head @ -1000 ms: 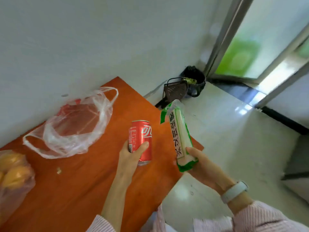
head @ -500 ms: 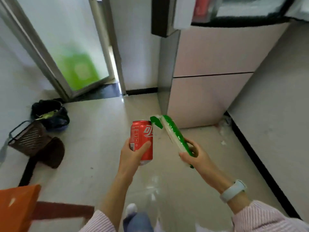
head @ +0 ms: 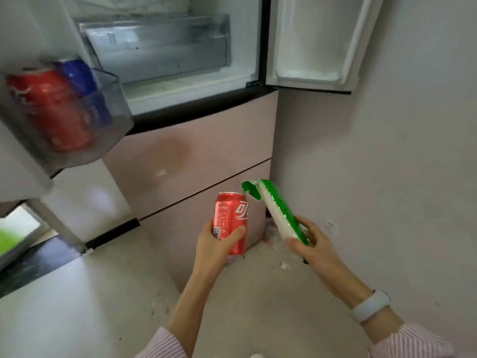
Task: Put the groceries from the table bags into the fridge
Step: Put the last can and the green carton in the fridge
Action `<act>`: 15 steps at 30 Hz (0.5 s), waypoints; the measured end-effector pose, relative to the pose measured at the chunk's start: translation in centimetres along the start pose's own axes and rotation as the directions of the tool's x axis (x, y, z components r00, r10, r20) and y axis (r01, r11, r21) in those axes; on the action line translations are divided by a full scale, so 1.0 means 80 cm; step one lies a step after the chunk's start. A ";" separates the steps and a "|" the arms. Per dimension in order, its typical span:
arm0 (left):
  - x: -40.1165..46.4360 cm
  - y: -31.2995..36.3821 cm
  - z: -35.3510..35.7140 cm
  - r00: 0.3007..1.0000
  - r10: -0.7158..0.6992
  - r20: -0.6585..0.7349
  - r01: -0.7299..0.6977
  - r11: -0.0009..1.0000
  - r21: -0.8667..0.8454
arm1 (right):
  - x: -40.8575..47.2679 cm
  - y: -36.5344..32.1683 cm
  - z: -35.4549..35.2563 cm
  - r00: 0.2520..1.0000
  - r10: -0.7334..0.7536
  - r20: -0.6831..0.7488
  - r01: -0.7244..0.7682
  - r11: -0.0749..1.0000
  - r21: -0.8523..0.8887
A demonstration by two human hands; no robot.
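My left hand (head: 214,245) grips an upright red soda can (head: 231,220) at waist height in front of the fridge. My right hand (head: 313,248) holds a long green-and-white packet (head: 277,213) by its lower end, its top tilted up to the left. The fridge (head: 191,140) stands straight ahead with both upper doors open. A clear drawer (head: 160,45) shows inside the open compartment. The left door's clear bin (head: 113,117) holds a red can (head: 51,109) and a blue can (head: 80,81).
The right door (head: 317,40) is swung open against the grey wall (head: 387,151), its shelf bare. Pink drawer fronts fill the fridge's lower part. White crumbs and a crumpled clear wrapper (head: 273,241) lie on the pale floor by the fridge's corner. A doorway threshold (head: 31,259) lies at the left.
The view has swung from the orange table to the fridge and come close to it. Both hands kept their hold on the can and the packet.
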State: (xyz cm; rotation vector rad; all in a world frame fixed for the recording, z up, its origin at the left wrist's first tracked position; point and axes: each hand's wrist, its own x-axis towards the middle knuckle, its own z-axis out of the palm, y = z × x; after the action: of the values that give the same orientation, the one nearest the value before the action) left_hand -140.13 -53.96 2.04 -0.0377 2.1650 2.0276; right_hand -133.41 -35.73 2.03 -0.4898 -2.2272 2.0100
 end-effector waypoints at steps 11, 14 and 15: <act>0.235 0.201 0.036 0.944 0.295 -0.147 -0.291 0.955 0.046 | 0.277 -0.168 -0.007 0.953 -0.292 0.082 0.283 0.954 0.101; 0.271 0.253 0.021 0.888 0.393 -0.239 -0.385 0.919 0.083 | 0.345 -0.219 0.019 0.907 -0.393 0.154 0.369 0.915 0.162; 0.280 0.271 0.015 0.861 0.426 -0.276 -0.415 0.904 0.101 | 0.365 -0.236 0.029 0.888 -0.423 0.180 0.390 0.901 0.192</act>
State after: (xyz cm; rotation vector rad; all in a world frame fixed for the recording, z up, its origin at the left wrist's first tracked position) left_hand -164.99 -48.92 20.16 0.1687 2.5816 2.3358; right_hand -164.80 -30.57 16.31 0.2151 -2.0407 2.0508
